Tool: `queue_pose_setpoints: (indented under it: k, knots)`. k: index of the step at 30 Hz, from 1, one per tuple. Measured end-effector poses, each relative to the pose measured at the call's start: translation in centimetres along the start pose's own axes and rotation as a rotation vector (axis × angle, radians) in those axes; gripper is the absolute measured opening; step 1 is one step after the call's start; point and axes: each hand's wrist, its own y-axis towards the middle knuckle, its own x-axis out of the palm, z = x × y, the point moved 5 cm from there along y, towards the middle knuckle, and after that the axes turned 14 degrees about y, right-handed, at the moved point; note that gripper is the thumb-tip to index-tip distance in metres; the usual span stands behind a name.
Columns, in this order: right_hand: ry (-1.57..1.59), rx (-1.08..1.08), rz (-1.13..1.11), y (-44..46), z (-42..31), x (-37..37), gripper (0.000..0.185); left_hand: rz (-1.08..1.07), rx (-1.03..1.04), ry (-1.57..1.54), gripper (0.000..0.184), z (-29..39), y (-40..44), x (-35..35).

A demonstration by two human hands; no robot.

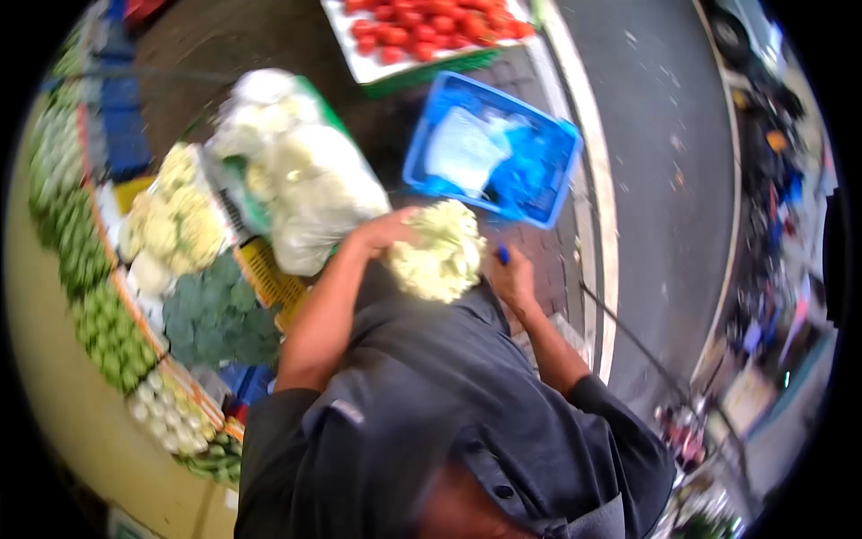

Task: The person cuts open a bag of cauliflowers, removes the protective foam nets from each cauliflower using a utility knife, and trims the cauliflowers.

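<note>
A pale cauliflower head (438, 253) is held in front of my dark shirt. My left hand (391, 232) grips it from its left side, with the fingers partly hidden behind the florets. Just right of the cauliflower, my right hand (512, 277) is closed around a tool with a blue handle (503, 256). Only the handle's blue end shows clearly, and the rest of the tool is hidden or blurred. Beyond both hands stands a blue basket (567, 184) with blue and white plastic bags inside.
Large clear bags of cauliflower (319, 184) stand at the left. Beside them are more cauliflowers (180, 225), broccoli (220, 314) and rows of green vegetables (112, 332). Tomatoes (426, 27) fill a tray at the top. A kerb (600, 207) and road (655, 135) run along the right.
</note>
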Motion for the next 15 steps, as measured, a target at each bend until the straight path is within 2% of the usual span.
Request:
queue_pose_setpoints:
  k: [1, 2, 3, 5, 6, 8, 12, 15]
  knots:
    - [0.140, -0.016, 0.043, 1.1, 0.8, 0.4, 0.014, 0.077, 0.007, 0.036, 0.069, -1.8, 0.7, -1.5]
    - [0.368, 0.010, 0.011, 2.4, 6.6, 1.5, 0.016, 0.089, 0.002, -0.027, 0.068, -4.5, 2.0, -3.4]
    - [0.620, 0.304, 0.026, 3.2, 7.8, 2.3, 0.017, 0.119, 0.053, 0.049, 0.068, -4.4, 1.0, -3.7]
    - [0.536, 0.341, -0.024, 4.0, 8.6, 2.5, 0.020, 0.197, 0.070, -0.003, 0.070, -3.8, -1.8, -2.5]
    - [0.516, 0.444, -0.084, 3.8, 5.1, 2.1, 0.023, 0.193, 0.113, -0.055, 0.074, -5.9, -1.3, -3.4]
    - [0.524, 0.460, -0.121, 4.4, 3.5, 2.4, 0.024, 0.253, 0.169, -0.086, 0.080, -7.3, -2.2, -3.9]
    - [0.574, 0.394, -0.287, 7.3, 1.4, 6.7, 0.027, 0.285, 0.373, -0.315, 0.083, -7.4, -7.2, -5.4]
    - [0.620, 0.363, -0.452, 9.0, -5.9, 12.1, 0.034, 0.443, 0.482, -0.414, 0.081, -8.6, -11.4, -7.7]
